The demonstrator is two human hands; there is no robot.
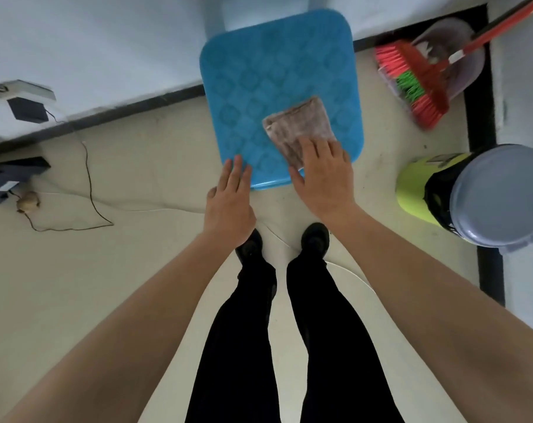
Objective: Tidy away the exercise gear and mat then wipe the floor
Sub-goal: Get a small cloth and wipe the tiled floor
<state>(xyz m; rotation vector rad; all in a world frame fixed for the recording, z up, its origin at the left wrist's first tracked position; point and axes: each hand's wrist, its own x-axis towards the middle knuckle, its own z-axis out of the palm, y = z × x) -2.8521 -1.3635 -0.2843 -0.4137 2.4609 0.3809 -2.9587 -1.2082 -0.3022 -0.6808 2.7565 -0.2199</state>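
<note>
A folded grey-brown cloth (pixel 300 123) lies on the seat of a blue plastic stool (pixel 268 80) against the wall. My right hand (pixel 323 175) rests flat over the cloth's near end, fingers spread on it. My left hand (pixel 230 196) hovers open at the stool's front left edge, fingertips just over the seat rim, holding nothing. My legs and black shoes (pixel 315 239) stand on the pale floor directly below the stool.
A red broom with pink and green bristles (pixel 417 83) leans in a dustpan in the right corner. A lime-green bin with a grey lid (pixel 491 196) stands at the right. Black cables (pixel 89 184), a charger (pixel 27 109) and dark objects lie at the left.
</note>
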